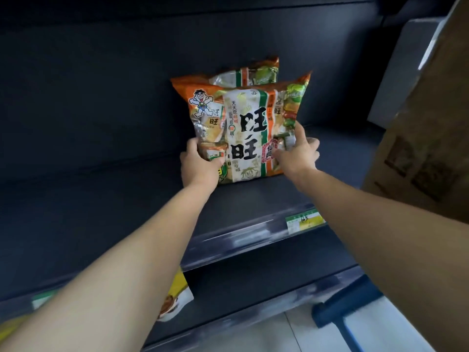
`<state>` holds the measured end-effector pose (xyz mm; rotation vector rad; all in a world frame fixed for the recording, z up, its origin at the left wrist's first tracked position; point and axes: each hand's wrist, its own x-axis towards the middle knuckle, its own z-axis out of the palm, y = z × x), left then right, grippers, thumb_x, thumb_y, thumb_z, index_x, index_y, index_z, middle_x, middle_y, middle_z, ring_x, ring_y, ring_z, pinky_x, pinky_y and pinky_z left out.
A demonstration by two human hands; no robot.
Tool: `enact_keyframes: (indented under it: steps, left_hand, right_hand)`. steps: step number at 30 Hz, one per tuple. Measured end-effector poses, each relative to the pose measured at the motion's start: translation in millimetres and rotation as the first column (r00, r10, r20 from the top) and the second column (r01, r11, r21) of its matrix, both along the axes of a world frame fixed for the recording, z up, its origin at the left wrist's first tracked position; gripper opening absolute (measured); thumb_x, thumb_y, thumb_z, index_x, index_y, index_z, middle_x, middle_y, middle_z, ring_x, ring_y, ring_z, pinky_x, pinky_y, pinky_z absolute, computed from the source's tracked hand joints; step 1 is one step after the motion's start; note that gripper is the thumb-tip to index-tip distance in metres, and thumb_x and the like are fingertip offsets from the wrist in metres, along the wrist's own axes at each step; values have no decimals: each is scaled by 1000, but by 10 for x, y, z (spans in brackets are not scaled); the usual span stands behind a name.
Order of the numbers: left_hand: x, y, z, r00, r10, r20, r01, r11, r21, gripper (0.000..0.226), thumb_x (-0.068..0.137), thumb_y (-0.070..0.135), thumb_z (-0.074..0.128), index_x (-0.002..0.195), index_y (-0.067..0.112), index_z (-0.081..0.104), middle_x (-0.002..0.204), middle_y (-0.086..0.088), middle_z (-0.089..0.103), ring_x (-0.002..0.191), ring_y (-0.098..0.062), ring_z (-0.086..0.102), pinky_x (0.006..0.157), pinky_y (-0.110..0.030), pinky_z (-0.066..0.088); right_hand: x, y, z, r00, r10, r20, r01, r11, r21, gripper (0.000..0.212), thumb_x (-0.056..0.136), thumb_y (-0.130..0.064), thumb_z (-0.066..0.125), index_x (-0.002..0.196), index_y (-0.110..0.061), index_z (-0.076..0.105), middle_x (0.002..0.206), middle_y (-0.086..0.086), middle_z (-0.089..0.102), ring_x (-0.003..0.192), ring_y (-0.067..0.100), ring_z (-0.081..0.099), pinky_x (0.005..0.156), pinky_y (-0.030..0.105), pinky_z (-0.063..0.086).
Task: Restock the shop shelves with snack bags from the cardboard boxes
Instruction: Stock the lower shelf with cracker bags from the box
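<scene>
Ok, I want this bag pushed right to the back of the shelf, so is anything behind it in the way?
Yes: a second snack bag stands directly behind the front bag that the left hand and right hand grip by its lower sides. Nothing visible blocks the shelf to their left.

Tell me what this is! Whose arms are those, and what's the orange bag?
Those arms belong to a person, not a machine. The camera sits on their head, so you see what they see, looking forward and down. Their left hand and right hand grip the lower corners of an orange rice-cracker bag, held upright on a dark shelf. A second matching bag stands just behind it. A brown cardboard box is at the right, and a price label sits on the shelf's front edge.
</scene>
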<state>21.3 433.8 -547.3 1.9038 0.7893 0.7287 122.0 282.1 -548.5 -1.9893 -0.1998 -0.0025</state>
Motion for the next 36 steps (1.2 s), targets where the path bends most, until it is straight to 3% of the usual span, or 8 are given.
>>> enact_keyframes:
  steps: [4, 9, 13, 16, 19, 25, 32, 36]
  left_hand:
    - [104, 82, 41, 1000, 18, -10, -18, 1000, -16, 45, 78, 15, 74, 115, 20, 49, 119, -6, 56, 103, -26, 59, 85, -37, 52]
    - [220, 171, 10, 999, 52, -6, -52, 999, -14, 49, 83, 10, 69, 125, 22, 47, 124, -6, 55, 107, -24, 58, 78, -30, 47]
    - [201, 140, -1, 998, 65, -3, -65, 996, -64, 62, 81, 11, 71, 134, 15, 38, 129, -8, 53, 114, -26, 56, 89, -35, 50]
    - [116, 53, 33, 996, 92, 18, -91, 994, -55, 61, 83, 12, 69, 133, 12, 35, 131, -9, 49, 115, -25, 55, 89, -33, 49]
    - [-23, -92, 95, 995, 90, 46, -94, 991, 93, 46, 86, 11, 66, 124, 12, 40, 123, -7, 48, 108, -24, 56, 87, -34, 49]
    - [-258, -363, 249, 988, -151, -16, 148, 939, 310, 23, 92, 12, 58, 114, 14, 54, 107, 6, 48, 97, -11, 51, 82, -24, 44]
    - [-628, -639, 899, 938, -315, -148, 348, 845, 407, 19, 90, 6, 56, 109, 9, 60, 112, -3, 56, 97, -14, 54, 84, -23, 42]
    - [-953, -861, 1474, 903, -372, -214, 426, 829, 361, 20, 90, 6, 57, 108, 10, 61, 110, -1, 56, 101, -17, 56, 88, -30, 45]
  right_hand:
    - [46, 76, 50, 1000, 1, 5, 0, 999, -38, 69, 91, -13, 53, 146, -40, 21, 133, 8, 26, 122, 29, 29, 89, 28, 37]
    - [104, 147, 36, 996, 87, -25, -87, 996, 23, 73, 95, -8, 45, 150, -38, 10, 138, 4, 26, 128, 27, 37, 107, 41, 40]
    - [31, 96, 10, 993, 120, 0, -120, 993, 17, 76, 97, -13, 47, 152, -24, -3, 153, 3, 17, 133, 20, 35, 106, 27, 33]
    - [-73, 64, 10, 994, 42, 99, -36, 998, -55, 70, 95, -10, 47, 152, -14, 8, 153, 7, 21, 136, 26, 30, 108, 34, 32]
    - [-218, 44, 18, 976, -5, 218, 33, 991, -126, 51, 95, -9, 44, 145, -10, 30, 145, 10, 34, 133, 28, 32, 104, 36, 34]
    - [-491, -14, 58, 952, 76, 296, 1, 968, -252, 43, 95, -10, 46, 138, -9, 41, 135, 9, 46, 126, 25, 39, 102, 36, 37]
    - [-964, -171, 598, 973, 53, 226, 14, 958, -285, 38, 95, -13, 49, 134, -11, 49, 129, 6, 54, 123, 24, 44, 99, 37, 39]
    - [-1353, -342, 1196, 988, 69, 138, -20, 944, -330, 40, 95, -11, 48, 136, -12, 47, 126, 7, 55, 122, 25, 44, 98, 36, 39]
